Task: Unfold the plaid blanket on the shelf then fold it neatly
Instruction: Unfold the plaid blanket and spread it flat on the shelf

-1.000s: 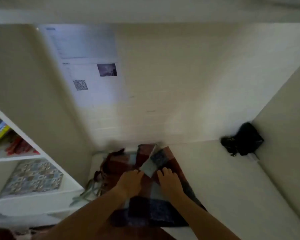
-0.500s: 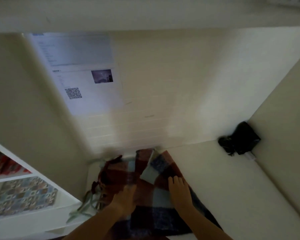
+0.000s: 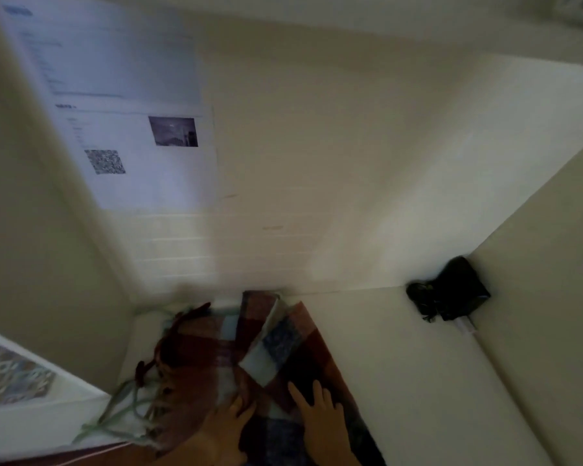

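**Head view: both hands laid flat on the still-bundled blanket**

In the head view, the plaid blanket is seen lying on the white shelf, bunched against the shelf's left rear corner, its long axis running from the back wall toward the person. A folded flap is turned over on top, and fringe is spilled off the blanket's left edge.

The left hand is rested on the blanket's near part with fingers spread and nothing pinched. The right hand is laid open and flat just to its right, palm down, fingertips aimed at the folded flap. No cloth is gripped by either. The flap lies directly beyond the right hand, which is judged the nearer one for catching it; unfolding appears not yet done.

To the right of the blanket the shelf is left bare as far as a small black object in the far right corner. Printed sheets are fixed to the wall above the blanket. The light is dim and detail is blurred.
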Demonstrator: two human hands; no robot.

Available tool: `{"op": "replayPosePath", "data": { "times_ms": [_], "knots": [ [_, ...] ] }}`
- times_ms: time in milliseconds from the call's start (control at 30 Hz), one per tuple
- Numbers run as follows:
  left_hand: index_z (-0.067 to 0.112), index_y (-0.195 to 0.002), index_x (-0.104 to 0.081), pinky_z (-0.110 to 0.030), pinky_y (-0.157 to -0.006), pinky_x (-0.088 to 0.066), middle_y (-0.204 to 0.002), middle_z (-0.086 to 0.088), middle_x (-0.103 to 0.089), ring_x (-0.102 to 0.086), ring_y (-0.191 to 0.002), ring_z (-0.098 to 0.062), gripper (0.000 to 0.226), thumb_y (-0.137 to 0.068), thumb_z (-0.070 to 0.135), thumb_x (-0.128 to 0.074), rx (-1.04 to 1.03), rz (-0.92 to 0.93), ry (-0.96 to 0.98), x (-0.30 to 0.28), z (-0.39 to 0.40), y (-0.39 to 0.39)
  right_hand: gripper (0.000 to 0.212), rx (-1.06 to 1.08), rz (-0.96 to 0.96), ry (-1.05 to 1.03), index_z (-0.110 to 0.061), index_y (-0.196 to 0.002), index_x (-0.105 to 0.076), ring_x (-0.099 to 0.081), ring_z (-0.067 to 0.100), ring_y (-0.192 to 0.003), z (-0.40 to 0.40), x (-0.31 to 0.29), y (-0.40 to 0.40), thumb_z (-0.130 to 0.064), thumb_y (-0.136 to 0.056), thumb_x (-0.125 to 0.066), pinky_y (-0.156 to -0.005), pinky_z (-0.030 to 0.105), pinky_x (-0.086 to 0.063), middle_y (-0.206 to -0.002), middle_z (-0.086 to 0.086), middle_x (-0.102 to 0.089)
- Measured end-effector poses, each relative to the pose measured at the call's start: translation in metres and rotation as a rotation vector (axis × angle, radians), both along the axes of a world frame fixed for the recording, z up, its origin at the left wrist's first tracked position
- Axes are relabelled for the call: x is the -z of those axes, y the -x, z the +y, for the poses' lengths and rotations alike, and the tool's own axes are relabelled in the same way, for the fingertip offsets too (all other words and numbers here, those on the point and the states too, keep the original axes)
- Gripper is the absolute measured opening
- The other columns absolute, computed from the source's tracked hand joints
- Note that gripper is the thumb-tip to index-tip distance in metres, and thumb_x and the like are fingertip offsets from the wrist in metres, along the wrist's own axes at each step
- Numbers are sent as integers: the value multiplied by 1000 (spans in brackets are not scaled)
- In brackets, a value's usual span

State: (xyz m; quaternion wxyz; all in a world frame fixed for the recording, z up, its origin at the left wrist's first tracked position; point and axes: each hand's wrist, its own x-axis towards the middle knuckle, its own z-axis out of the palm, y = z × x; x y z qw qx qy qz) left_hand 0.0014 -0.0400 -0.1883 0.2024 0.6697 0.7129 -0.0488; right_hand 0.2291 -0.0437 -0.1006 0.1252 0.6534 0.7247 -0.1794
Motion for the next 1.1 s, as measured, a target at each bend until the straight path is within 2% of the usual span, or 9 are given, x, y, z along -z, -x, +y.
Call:
{"op": "replayPosePath", "data": {
  "times_ms": [33, 67, 100, 167, 633, 800, 900, 1000, 1100],
  "knots": [
    [35, -151, -22, -38, -82, -58, -145, -3, -50, -57, -120, -34, 91, -72, 75, -44, 97, 92, 137, -18, 1, -8, 107, 7, 22, -30, -50, -143, 23, -29, 41, -140, 0, 6, -12, -9, -84, -57, -100, 60, -38, -158, 21, -21],
    [39, -152, -13, -48, -104, -45, -158, -3, -24, -33, -140, -37, 99, -66, 70, -51, 397, 117, 311, -41, -1, -12, 106, -10, 1, -15, -50, -142, 24, -23, 40, -142, 1, 1, -20, -8, -85, -55, -103, 59, -34, -160, 20, -15],
    [38, -152, -4, -55, -113, -30, -161, 1, -3, -12, -147, -38, 102, -66, 65, -52, 561, 109, 344, -51, 14, -15, 103, -5, -19, 39, -49, -143, 23, -17, 39, -144, 5, -1, -29, -8, -87, -53, -107, 58, -30, -161, 19, -9],
    [33, -152, 4, -56, -116, -20, -161, -3, 11, 2, -148, -39, 100, -74, 58, -54, 540, 85, 435, -75, 31, -42, 98, 22, -8, 112, -47, -147, 15, -11, 38, -145, 13, -5, -46, -7, -89, -52, -110, 56, -25, -162, 18, -2],
    [31, -152, 10, -57, -115, -21, -162, -13, 14, 1, -148, -38, 91, -88, 44, -53, 577, 126, 487, -90, 59, -139, 91, 49, -69, 74, -38, -151, 13, -13, 38, -145, 30, -12, -139, -17, -94, -56, -111, 55, -27, -161, 19, -5],
    [32, -151, 13, -57, -114, -24, -162, -12, 16, 4, -148, -38, 90, -89, 49, -50, 578, 170, 529, -90, 58, -139, 90, 27, -67, 82, -37, -151, 13, -13, 38, -146, 29, -5, -143, -45, -94, -56, -111, 56, -26, -161, 19, -5],
    [30, -152, 9, -57, -112, -27, -162, -18, 3, -8, -146, -41, 85, -91, 48, -47, 565, 207, 486, -99, 62, -134, 94, 16, -85, 70, -31, -153, 7, -11, 38, -146, 36, -7, -136, -55, -90, -58, -112, 56, -25, -161, 19, -5],
    [30, -153, 6, -54, -110, -30, -160, -20, -9, -19, -142, -42, 78, -94, 40, -44, 539, 219, 432, -113, 67, -124, 95, 6, -106, 38, -22, -154, -1, -11, 39, -146, 43, -13, -124, -50, -89, -63, -112, 54, -25, -160, 20, -7],
    [33, -152, 1, -54, -109, -31, -158, -17, -19, -24, -141, -41, 79, -90, 34, -47, 480, 196, 366, -118, 67, -109, 85, -4, -137, 8, -18, -154, -2, -13, 37, -146, 45, -17, -113, -28, -94, -62, -113, 52, -28, -161, 20, -7]
  ]
}}
